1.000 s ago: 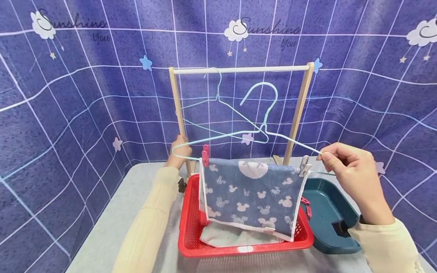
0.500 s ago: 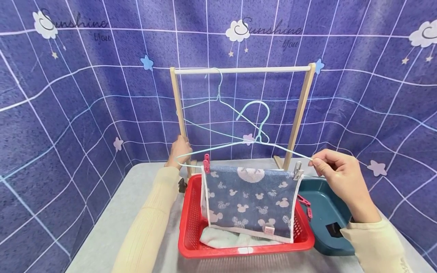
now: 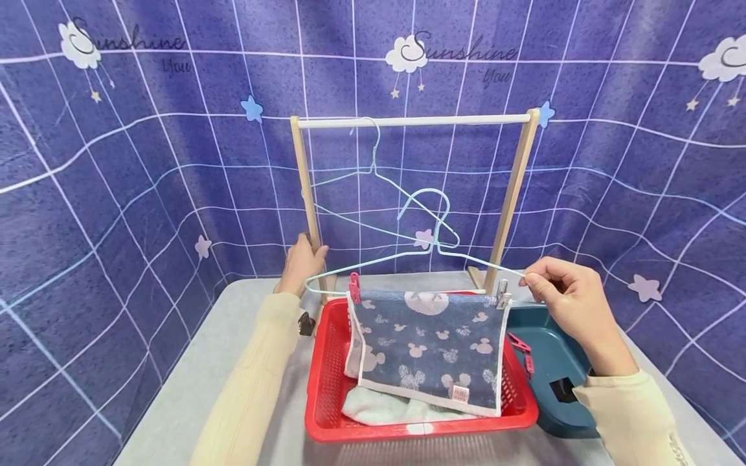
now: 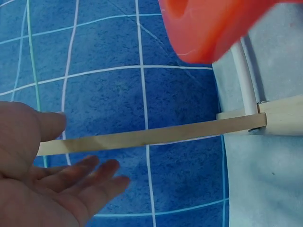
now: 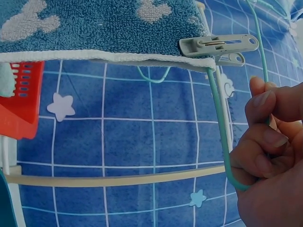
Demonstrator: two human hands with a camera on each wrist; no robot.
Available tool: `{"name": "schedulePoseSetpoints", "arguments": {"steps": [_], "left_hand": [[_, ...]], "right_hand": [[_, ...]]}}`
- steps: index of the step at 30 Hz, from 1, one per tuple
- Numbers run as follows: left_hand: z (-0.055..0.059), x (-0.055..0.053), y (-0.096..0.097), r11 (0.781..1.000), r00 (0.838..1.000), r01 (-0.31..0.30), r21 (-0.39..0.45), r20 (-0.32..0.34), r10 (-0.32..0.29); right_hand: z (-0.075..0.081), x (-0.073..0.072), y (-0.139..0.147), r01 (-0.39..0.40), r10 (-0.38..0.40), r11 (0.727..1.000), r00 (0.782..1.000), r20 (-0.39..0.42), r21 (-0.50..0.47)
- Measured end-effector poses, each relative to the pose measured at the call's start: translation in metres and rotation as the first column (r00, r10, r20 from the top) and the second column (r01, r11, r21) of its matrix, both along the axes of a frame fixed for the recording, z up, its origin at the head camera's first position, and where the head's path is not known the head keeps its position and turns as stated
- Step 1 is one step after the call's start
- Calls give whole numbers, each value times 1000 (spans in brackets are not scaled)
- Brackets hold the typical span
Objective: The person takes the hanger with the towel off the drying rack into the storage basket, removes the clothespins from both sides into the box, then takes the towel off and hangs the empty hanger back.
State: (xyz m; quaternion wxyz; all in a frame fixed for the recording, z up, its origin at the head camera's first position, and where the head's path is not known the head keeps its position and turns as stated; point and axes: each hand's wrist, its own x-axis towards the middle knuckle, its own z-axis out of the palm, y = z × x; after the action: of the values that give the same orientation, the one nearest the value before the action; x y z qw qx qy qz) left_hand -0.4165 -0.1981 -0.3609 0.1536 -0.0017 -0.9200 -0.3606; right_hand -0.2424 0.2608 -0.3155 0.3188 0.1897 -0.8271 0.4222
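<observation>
My right hand pinches the right shoulder of a pale green clothes hanger between thumb and fingers. Over the hanger's lower bar a blue towel with white mouse-head shapes is folded. A pink clothespin clips its left corner and a grey clothespin its right one. At the rack's left wooden post is my left hand; the left wrist view shows its thumb and loosely extended fingers on either side of the post, not closed round it. Below the towel stands a red basket.
A second green hanger hangs from the rack's white bar. Inside the red basket lies a pale cloth. To its right is a dark teal tub, with a pink clothespin at its near-left rim.
The held hanger and towel have come down and to the left with my right hand. My left hand's fingers have loosened from the post and shifted slightly left.
</observation>
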Motion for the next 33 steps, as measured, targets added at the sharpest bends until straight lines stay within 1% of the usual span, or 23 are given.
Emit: {"name": "schedulePoseSetpoints", "arguments": {"steps": [3,5,9,13,15,18,21,25,29,33], "left_hand": [[0,6,-1,1000,1000,-12,16,-3,12],[0,11,-2,999,999,-31,33,-20,32],[1,22,-1,995,993,-58,76,-97,65],[8,35,1,992,981,-80,98,-168,96],[13,42,2,990,974,-95,107,-193,114],[21,54,4,988,967,-98,119,-224,123],[28,68,6,989,962,-65,135,-255,99],[35,84,9,987,950,-2,161,-307,52],[39,98,14,981,932,51,185,-361,19],[40,108,19,976,908,100,194,-419,-10]], "right_hand": [[1,-1,0,2,-2,1000,1000,6,7],[2,-1,0,0,0,1000,1000,14,9],[2,-3,0,-2,2,1000,1000,24,2],[0,-5,1,-1,1,1000,999,33,-2],[-2,-5,2,6,-6,1000,999,36,1],[-3,-6,2,12,-12,1000,999,38,3],[-4,-6,2,4,-3,1000,999,36,-3],[-5,-7,1,-16,16,1000,999,33,-22],[-4,-8,0,-24,25,999,999,34,-29],[-4,-9,1,-25,26,999,999,36,-28]]}}
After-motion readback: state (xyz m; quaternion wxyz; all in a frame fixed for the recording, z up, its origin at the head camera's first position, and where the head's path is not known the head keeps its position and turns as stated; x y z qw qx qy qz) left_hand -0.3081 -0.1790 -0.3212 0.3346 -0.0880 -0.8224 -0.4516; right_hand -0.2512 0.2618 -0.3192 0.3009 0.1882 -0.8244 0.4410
